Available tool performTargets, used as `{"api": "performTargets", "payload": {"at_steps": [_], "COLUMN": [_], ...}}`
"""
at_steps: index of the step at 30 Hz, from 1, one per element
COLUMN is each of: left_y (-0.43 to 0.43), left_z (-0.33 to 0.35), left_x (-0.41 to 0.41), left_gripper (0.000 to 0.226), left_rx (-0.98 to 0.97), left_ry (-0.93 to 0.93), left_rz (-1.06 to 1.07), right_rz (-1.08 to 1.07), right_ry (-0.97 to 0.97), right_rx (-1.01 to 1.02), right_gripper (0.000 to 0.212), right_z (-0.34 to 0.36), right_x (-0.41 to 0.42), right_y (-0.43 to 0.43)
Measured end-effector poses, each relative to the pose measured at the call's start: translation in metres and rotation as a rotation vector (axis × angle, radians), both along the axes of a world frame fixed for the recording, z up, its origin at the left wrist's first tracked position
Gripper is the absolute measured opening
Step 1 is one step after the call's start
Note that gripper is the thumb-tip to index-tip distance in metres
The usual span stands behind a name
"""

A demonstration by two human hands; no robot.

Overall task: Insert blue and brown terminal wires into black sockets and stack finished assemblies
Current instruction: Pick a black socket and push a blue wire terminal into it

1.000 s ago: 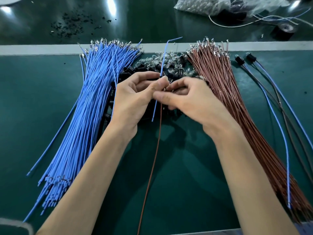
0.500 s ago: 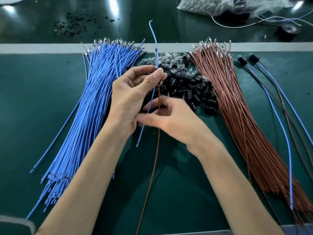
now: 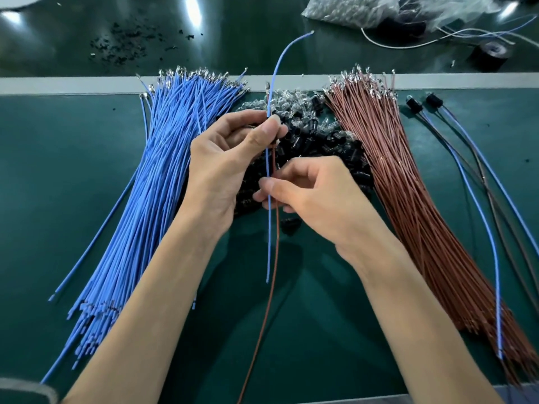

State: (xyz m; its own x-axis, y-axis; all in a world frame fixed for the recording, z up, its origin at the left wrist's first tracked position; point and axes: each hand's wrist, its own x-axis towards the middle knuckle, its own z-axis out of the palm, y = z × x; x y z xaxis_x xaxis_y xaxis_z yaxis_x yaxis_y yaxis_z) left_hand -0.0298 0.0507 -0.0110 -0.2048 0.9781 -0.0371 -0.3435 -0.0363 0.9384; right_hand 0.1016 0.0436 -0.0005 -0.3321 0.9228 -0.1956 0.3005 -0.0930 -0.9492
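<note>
My left hand (image 3: 227,167) pinches a single blue wire (image 3: 275,68) near its middle; the wire's terminal end sticks up and away. My right hand (image 3: 309,193) grips the same blue wire lower down, together with a brown wire (image 3: 269,301) that trails toward me. Whether a socket sits in my left fingers is hidden. Behind my hands lies a heap of black sockets (image 3: 344,150). A bundle of blue wires (image 3: 163,182) lies on the left, a bundle of brown wires (image 3: 408,188) on the right. Two finished assemblies (image 3: 420,104) lie at the far right.
Clear bulbs (image 3: 291,100) are mixed in behind the sockets. A plastic bag of parts (image 3: 364,10) and a black tape roll (image 3: 490,55) sit beyond the pale strip (image 3: 73,86). Black debris (image 3: 125,48) is scattered at the back left.
My right hand has slid down the wires toward me, away from my left hand. The blue wire has been drawn through, its terminal end rising higher.
</note>
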Motion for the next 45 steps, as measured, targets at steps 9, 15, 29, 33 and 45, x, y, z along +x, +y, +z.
{"api": "performTargets", "payload": {"at_steps": [9, 15, 29, 33, 45], "left_y": [0.000, 0.001, 0.001, 0.001, 0.001], "left_z": [0.000, 0.005, 0.004, 0.003, 0.008], "left_x": [0.000, -0.001, -0.005, -0.005, -0.003], "left_gripper": [0.033, 0.025, 0.027, 0.027, 0.012], "left_rx": [0.004, 0.008, -0.039, -0.044, -0.113], "left_ry": [-0.012, -0.136, -0.160, -0.140, -0.117], "left_rz": [0.018, 0.050, 0.068, 0.049, 0.043], "right_rz": [0.047, 0.239, 0.113, 0.037, 0.047], "right_ry": [-0.025, -0.230, -0.127, -0.169, -0.019], "right_rx": [-0.045, -0.081, -0.045, -0.002, -0.055], "right_gripper": [0.010, 0.017, 0.024, 0.022, 0.016], "right_z": [-0.003, -0.010, -0.013, -0.014, -0.020], "right_x": [-0.004, -0.010, -0.017, -0.018, -0.020], "right_y": [-0.005, -0.013, -0.012, -0.009, -0.011]}}
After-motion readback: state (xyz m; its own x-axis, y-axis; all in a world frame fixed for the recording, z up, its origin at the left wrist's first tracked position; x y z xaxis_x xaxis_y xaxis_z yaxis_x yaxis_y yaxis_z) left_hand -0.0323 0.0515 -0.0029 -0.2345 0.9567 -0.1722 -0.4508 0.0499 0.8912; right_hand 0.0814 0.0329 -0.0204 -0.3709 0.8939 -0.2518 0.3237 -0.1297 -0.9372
